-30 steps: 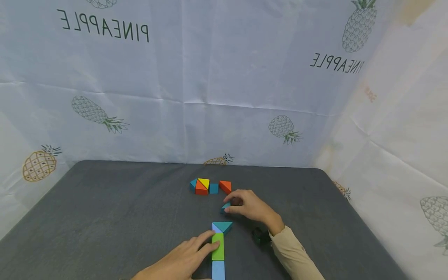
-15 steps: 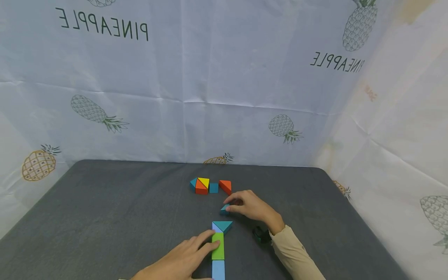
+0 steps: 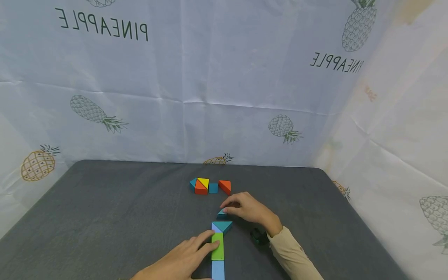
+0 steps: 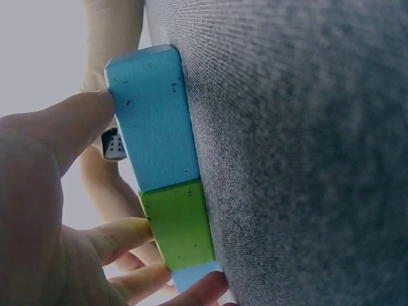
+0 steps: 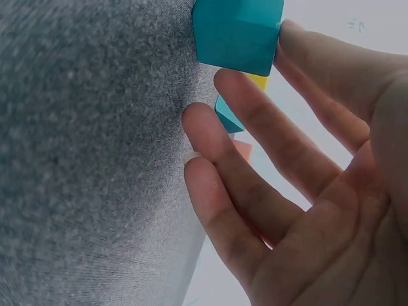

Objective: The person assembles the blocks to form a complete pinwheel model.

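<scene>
The left hand's grip [image 3: 182, 256], fingers loosely extended, touches the green block [image 3: 217, 253] and blue block [image 3: 218, 270] lined up on the worktop [image 3: 105, 217]. Just beyond that row, a teal triangular block [image 3: 221, 214] is pinched in the right hand's grip [image 3: 250, 210].

Wedge [image 3: 221, 214] behind block row [image 3: 217, 254], more blocks [image 3: 213, 188] beyond

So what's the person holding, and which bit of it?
The right hand pinches a small teal block near its top, toward the right side. The left hand just touches the green block.
</scene>
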A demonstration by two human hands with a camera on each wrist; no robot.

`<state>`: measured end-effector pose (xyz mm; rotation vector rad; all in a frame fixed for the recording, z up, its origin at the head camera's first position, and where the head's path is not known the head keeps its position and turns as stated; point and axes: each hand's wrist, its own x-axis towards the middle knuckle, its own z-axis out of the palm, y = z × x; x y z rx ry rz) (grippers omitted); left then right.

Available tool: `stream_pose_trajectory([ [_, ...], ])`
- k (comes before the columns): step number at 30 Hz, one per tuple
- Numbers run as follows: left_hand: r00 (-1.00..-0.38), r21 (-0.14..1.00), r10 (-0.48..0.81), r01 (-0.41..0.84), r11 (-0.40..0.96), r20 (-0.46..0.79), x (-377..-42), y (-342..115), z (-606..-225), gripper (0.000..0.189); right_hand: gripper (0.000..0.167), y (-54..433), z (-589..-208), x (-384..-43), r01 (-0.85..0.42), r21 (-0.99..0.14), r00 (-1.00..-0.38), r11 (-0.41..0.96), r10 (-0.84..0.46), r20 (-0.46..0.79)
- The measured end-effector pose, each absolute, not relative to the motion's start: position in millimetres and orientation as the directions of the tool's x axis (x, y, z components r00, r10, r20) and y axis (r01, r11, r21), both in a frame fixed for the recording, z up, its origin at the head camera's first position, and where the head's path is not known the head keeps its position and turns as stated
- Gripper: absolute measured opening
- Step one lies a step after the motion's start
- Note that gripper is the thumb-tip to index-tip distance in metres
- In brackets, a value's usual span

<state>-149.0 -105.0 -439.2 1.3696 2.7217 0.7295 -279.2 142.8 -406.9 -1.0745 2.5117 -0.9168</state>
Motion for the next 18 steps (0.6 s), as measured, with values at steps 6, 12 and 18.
stream_pose_trajectory([
  [6,-0.628,0.422,0.758,0.744,0.519,0.177,-148.4,-105.2,-438.4,0.077,0.022,141.7,-407.0,-278.5,-0.549,-0.654,-0.688,0.520,-0.726,0.001],
  [12,-0.626,0.416,0.759,0.748,0.517,0.181,-148.8,-104.4,-437.6,0.076,0.022,139.7,-407.7,-276.9,-0.541,-0.667,-0.681,0.512,-0.733,-0.010],
  [18,-0.619,0.408,0.761,0.757,0.510,0.197,-148.9,-104.6,-438.2,0.076,0.022,136.4,-406.9,-274.3,-0.535,-0.666,-0.678,0.520,-0.734,-0.029],
])
